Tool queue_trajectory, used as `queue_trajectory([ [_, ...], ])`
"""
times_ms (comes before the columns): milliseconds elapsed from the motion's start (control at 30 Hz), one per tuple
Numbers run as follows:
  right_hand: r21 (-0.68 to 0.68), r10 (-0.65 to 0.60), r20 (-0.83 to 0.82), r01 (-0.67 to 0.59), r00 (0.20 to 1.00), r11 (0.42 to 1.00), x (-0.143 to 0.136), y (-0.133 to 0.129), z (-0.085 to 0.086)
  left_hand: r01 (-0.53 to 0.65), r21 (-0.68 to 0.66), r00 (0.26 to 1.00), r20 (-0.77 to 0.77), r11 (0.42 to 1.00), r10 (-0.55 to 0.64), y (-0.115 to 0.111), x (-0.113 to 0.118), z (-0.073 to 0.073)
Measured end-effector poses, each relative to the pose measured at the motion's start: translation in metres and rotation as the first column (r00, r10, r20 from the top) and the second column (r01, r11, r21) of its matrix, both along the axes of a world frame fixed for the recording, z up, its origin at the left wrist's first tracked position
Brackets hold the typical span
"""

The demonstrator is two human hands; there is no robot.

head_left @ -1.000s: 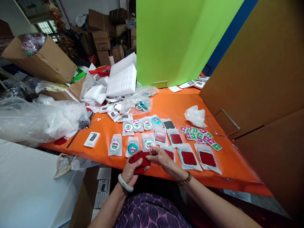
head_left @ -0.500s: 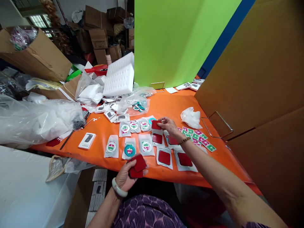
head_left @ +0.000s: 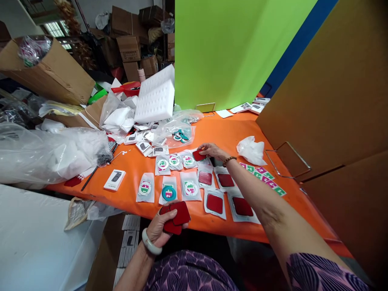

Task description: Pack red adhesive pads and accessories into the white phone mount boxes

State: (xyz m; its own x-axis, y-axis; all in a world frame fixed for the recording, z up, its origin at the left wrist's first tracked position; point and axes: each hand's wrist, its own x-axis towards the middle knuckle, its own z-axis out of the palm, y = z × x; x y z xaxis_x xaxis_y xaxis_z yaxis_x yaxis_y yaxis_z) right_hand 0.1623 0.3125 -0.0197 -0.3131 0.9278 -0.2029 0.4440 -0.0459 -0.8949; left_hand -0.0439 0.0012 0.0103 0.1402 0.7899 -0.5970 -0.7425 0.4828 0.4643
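Observation:
Several dark red square pieces (head_left: 182, 213) are fanned out in my left hand (head_left: 161, 227), held under the thumb near the table's front edge. My right hand (head_left: 211, 150) pinches one red square (head_left: 198, 155) by its edge, at the back end of the rows of packets. Below it lie white packets with red squares on them, such as one at the front (head_left: 214, 203) and a larger one at the right (head_left: 242, 206). Left of these are packets with pink and green round pieces (head_left: 190, 188), and one bears a teal ring (head_left: 169, 193).
Pink and green stickers (head_left: 263, 178) and a crumpled white bag (head_left: 251, 150) lie on the orange table (head_left: 226, 131) at the right. A small white box (head_left: 114, 180) lies at the left. Plastic bags, white foam (head_left: 156, 99) and cartons crowd the back left. A green panel (head_left: 236, 52) stands behind.
The view has shifted slightly. My right hand has moved a little back and left relative to the packets with its red square. The squares in my left hand are spread wider.

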Motion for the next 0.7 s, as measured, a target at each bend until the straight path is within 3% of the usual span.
queue_trajectory([
  [200,0.213,-0.116,0.154,0.081,0.981,0.974,-0.004,-0.015,0.004,-0.026,0.006,0.999,-0.026,1.0,0.026,0.003,0.006,0.003],
  [267,0.3,-0.153,0.154,0.101,0.976,0.949,-0.009,-0.032,0.012,-0.053,0.038,0.997,-0.058,0.998,0.055,0.005,0.009,0.005],
  [333,0.322,-0.084,0.098,0.049,0.992,0.946,-0.018,-0.059,0.021,-0.098,0.053,0.991,-0.088,0.994,0.102,0.008,0.011,0.007],
  [367,0.287,0.01,0.045,-0.023,0.999,0.958,-0.024,-0.077,0.026,-0.124,0.052,0.986,-0.101,0.991,0.129,0.009,0.011,0.007],
  [433,0.081,0.267,-0.135,-0.258,0.954,0.963,-0.037,-0.115,0.031,-0.168,0.052,0.978,-0.115,0.984,0.173,0.014,0.012,0.006],
  [500,-0.127,0.412,-0.304,-0.465,0.859,0.876,-0.049,-0.152,0.034,-0.194,0.065,0.972,-0.119,0.979,0.201,0.017,0.012,0.004],
  [533,-0.167,0.432,-0.342,-0.506,0.835,0.846,-0.053,-0.166,0.035,-0.202,0.077,0.97,-0.121,0.976,0.21,0.018,0.012,0.003],
  [600,-0.21,0.404,-0.369,-0.498,0.837,0.841,-0.056,-0.179,0.035,-0.202,0.091,0.969,-0.129,0.975,0.213,0.02,0.011,0.001],
  [700,-0.197,0.282,-0.353,-0.366,0.892,0.91,-0.05,-0.158,0.034,-0.176,0.078,0.977,-0.106,0.981,0.184,0.018,0.01,0.001],
])
